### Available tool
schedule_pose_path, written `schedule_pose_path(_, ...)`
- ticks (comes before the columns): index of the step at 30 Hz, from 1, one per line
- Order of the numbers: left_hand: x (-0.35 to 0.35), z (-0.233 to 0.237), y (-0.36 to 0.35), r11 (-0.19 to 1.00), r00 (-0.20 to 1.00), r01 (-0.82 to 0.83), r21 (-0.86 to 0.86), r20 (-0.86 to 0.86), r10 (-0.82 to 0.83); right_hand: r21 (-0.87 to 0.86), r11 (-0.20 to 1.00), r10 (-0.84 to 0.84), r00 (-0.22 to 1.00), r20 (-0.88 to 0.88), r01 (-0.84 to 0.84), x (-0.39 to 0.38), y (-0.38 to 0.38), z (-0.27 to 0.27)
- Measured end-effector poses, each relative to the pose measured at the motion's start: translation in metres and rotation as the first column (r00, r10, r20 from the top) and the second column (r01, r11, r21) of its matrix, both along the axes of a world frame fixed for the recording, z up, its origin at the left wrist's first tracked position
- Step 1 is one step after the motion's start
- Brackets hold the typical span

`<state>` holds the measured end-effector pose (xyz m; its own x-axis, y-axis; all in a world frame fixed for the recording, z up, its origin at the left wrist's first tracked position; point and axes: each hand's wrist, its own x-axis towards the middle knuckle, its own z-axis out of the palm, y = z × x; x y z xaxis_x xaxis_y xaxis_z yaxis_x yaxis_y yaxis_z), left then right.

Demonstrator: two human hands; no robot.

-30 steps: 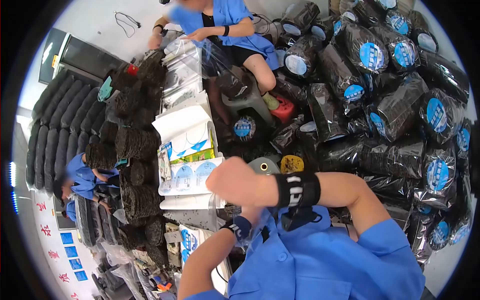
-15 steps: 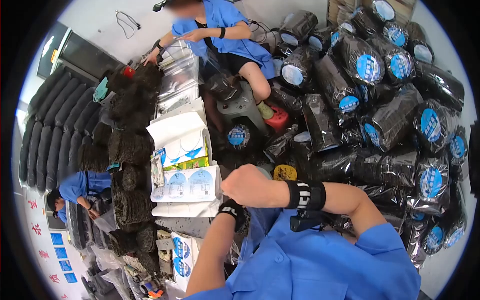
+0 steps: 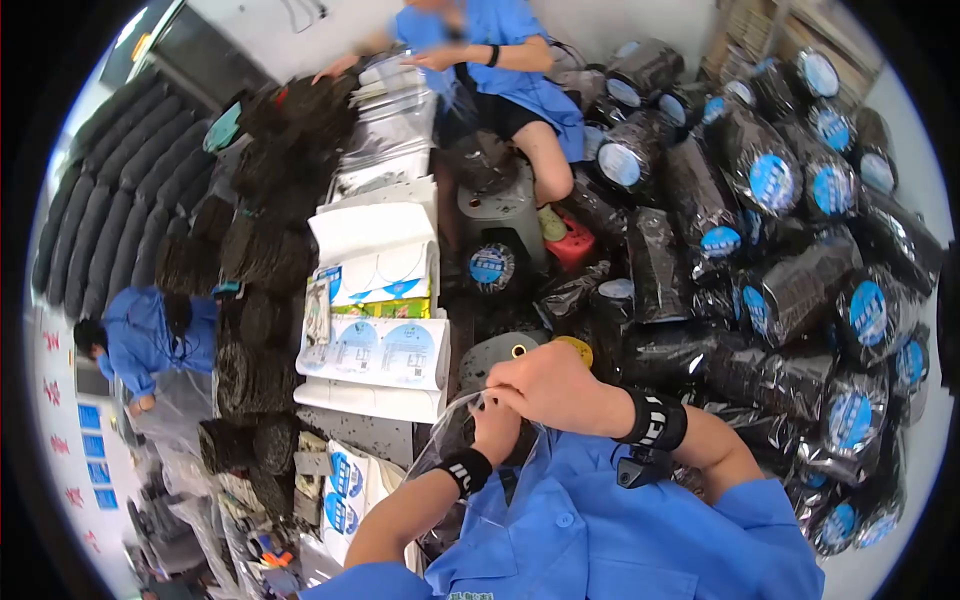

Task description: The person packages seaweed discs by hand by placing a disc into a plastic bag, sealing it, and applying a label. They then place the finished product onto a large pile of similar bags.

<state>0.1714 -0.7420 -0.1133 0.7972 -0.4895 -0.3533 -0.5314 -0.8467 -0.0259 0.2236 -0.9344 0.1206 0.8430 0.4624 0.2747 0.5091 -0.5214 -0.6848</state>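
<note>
My right hand [image 3: 562, 388] is closed in a pinch on the rim of a clear plastic bag [image 3: 432, 450] in front of my blue shirt. Just below it, my left hand [image 3: 496, 434] has its fingers curled up against the bag's edge, close to the right fingertips. Something dark shows through the film; its shape is partly hidden by the bag and my hands. Left of the bag, on the worktable, lie white sheets printed with blue round labels [image 3: 385, 350].
Dark stacked sheets [image 3: 258, 385] line the table's far side. Filled bags with blue round labels [image 3: 770, 185] are heaped at right. A co-worker [image 3: 490, 60] sits ahead near a red stool [image 3: 570, 243]; another person [image 3: 160, 335] works at left. A yellow round object [image 3: 575, 348] lies beyond my right hand.
My right hand has moved right and slightly down. My left hand, hidden behind it before, now shows, and the bag's rim is raised between them. The view has shifted.
</note>
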Motion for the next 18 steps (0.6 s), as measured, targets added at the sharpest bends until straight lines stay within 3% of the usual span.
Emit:
schedule_pose_path(2,-0.016,0.012,-0.001,0.963,0.881,-0.205,0.174,-0.395,0.259,0.014,0.999,-0.045,0.998,-0.05,0.046,0.0,0.003,-0.001)
schedule_pose_path(3,-0.018,0.003,0.005,0.968,0.853,-0.213,0.136,-0.457,0.252,0.01,0.999,-0.033,0.999,-0.039,0.034,0.001,0.006,0.004)
schedule_pose_path(4,-0.016,-0.004,0.016,0.969,0.824,-0.228,0.1,-0.511,0.246,0.015,1.0,0.003,1.0,-0.027,-0.002,0.002,0.008,0.004)
schedule_pose_path(5,-0.004,0.008,0.015,0.992,0.861,-0.091,0.083,-0.494,0.12,-0.042,0.999,-0.003,1.0,0.015,0.003,0.003,0.012,0.002)
schedule_pose_path(6,0.005,0.029,0.017,0.979,0.815,-0.201,0.025,-0.55,0.182,-0.081,0.997,0.004,0.998,0.063,0.001,0.005,0.022,-0.001)
schedule_pose_path(7,0.009,0.025,0.022,0.978,0.81,-0.199,0.061,-0.552,0.199,0.005,0.999,-0.034,0.997,0.071,0.033,0.006,0.027,-0.004)
schedule_pose_path(8,0.009,0.011,0.02,0.959,0.767,-0.176,0.222,-0.579,0.275,0.085,0.995,-0.065,0.996,0.068,0.059,0.008,0.03,-0.007)
schedule_pose_path(10,0.019,0.08,0.017,0.959,0.682,0.017,0.283,-0.705,0.196,0.082,0.991,-0.094,0.988,-0.127,0.104,0.011,0.037,0.01)
schedule_pose_path(11,0.016,0.106,0.026,0.984,0.661,0.036,0.174,-0.743,0.107,0.07,0.991,-0.103,0.986,-0.132,0.113,0.014,0.043,0.017)
schedule_pose_path(12,0.009,0.116,0.027,0.957,0.709,0.117,0.264,-0.698,0.106,0.052,0.99,-0.125,0.983,-0.138,0.133,0.018,0.047,0.02)
schedule_pose_path(13,0.009,0.127,0.046,0.986,0.671,0.139,0.091,-0.741,-0.026,0.022,0.99,-0.137,0.982,-0.128,0.141,0.024,0.05,0.018)
schedule_pose_path(14,0.01,0.166,0.067,0.984,0.631,0.159,-0.086,-0.757,-0.168,-0.008,0.988,-0.152,0.981,-0.117,0.152,0.029,0.052,0.017)
schedule_pose_path(16,0.002,0.223,0.109,0.972,0.801,0.059,-0.229,-0.57,-0.182,-0.032,0.971,-0.24,0.957,-0.164,0.238,0.033,0.066,0.017)
schedule_pose_path(17,0.005,0.261,0.14,0.89,0.789,-0.14,-0.433,-0.592,-0.164,-0.041,0.965,-0.262,0.954,-0.147,0.259,0.033,0.073,0.014)
schedule_pose_path(18,0.006,0.288,0.174,0.732,0.771,-0.33,-0.597,-0.617,-0.156,-0.051,0.959,-0.284,0.949,-0.133,0.28,0.032,0.081,0.011)
